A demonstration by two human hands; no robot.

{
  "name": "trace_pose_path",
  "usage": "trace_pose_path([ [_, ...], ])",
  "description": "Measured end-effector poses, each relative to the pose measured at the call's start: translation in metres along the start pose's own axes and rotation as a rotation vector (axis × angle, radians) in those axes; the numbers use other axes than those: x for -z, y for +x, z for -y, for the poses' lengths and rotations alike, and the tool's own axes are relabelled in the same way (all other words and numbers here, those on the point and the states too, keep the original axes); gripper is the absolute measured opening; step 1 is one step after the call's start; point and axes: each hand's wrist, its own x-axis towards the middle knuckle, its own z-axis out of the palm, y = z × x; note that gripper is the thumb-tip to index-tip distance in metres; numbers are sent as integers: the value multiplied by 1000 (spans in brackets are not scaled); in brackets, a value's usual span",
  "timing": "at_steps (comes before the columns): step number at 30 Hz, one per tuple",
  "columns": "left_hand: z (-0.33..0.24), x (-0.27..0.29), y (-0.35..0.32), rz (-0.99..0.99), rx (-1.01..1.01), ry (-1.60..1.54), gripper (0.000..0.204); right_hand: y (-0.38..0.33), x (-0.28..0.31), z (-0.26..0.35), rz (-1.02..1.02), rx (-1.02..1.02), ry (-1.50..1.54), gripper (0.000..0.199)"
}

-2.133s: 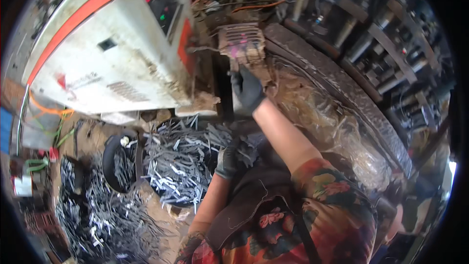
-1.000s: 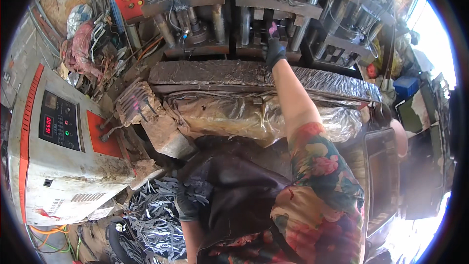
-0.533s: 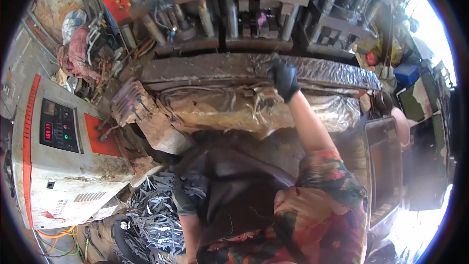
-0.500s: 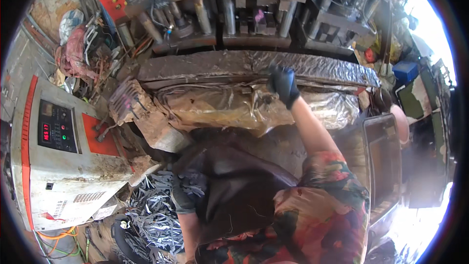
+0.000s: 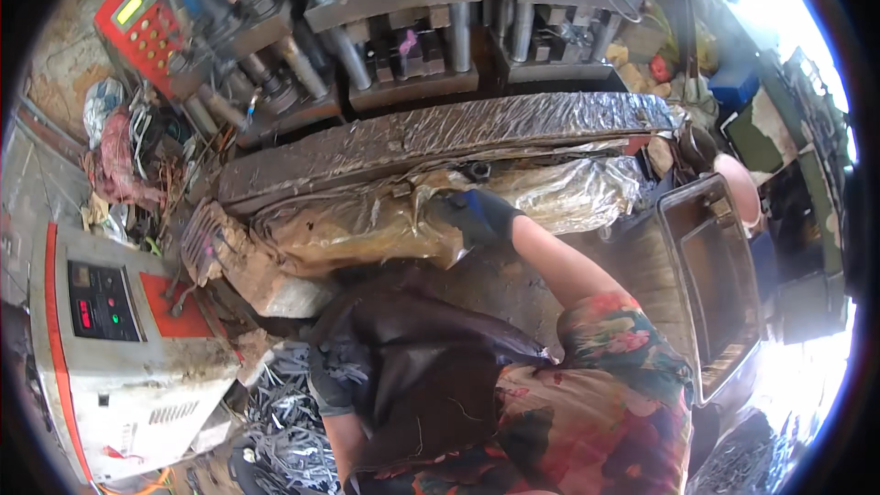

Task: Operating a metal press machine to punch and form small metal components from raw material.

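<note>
Head view: my right hand (image 5: pixel 477 220), in a dark glove, is above or against the plastic-wrapped ledge (image 5: pixel 568 197), its fingers pointing left. They look loosely curled, but I cannot tell whether they grip anything. My left hand (image 5: pixel 332 378) is low beside my apron (image 5: pixel 412 394), with grey strips (image 5: pixel 345 365) at its palm side; how tightly it closes on them I cannot make out. I judge it keeps them there as a ready supply, just beside the larger heap (image 5: pixel 298 440) below it. A pink-glowing piece (image 5: pixel 407 40) sits in the press (image 5: pixel 412 87), well ahead of my right hand and to its left, probably set there to be squeezed while hot. Left of that hand, the slotted block (image 5: pixel 203 243) stands within reach of both hands, likely for easy feeding.
</note>
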Motion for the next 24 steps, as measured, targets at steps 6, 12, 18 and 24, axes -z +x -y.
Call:
trace_pose_path([
  [6,5,-59,-17,-222,-124,150,18,61,104,-81,-350,406,1134,43],
  [12,-5,-11,0,-164,-81,108,21,113,260,-114,-669,241,1540,39],
  [18,1,-10,10,-152,-62,77,23,143,263,-127,-543,521,1788,25],
  [24,3,18,26,47,-166,832,38,98,175,-258,626,1213,1999,14],
])
